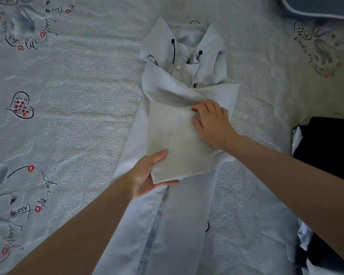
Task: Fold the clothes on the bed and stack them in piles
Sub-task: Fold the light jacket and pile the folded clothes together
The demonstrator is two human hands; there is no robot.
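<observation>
A pale blue collared shirt with black piping lies lengthwise down the middle of the bed, collar at the far end. Both sides are folded inward and a sleeve lies doubled over the chest. My left hand grips the near cuff end of that sleeve, thumb on top and fingers beneath. My right hand rests on the sleeve's right side with curled fingers pressing the cloth down.
The bedsheet is light grey with printed hearts and script. A stack of dark and white clothes sits at the right edge of the bed. A grey pillow lies at the far right corner.
</observation>
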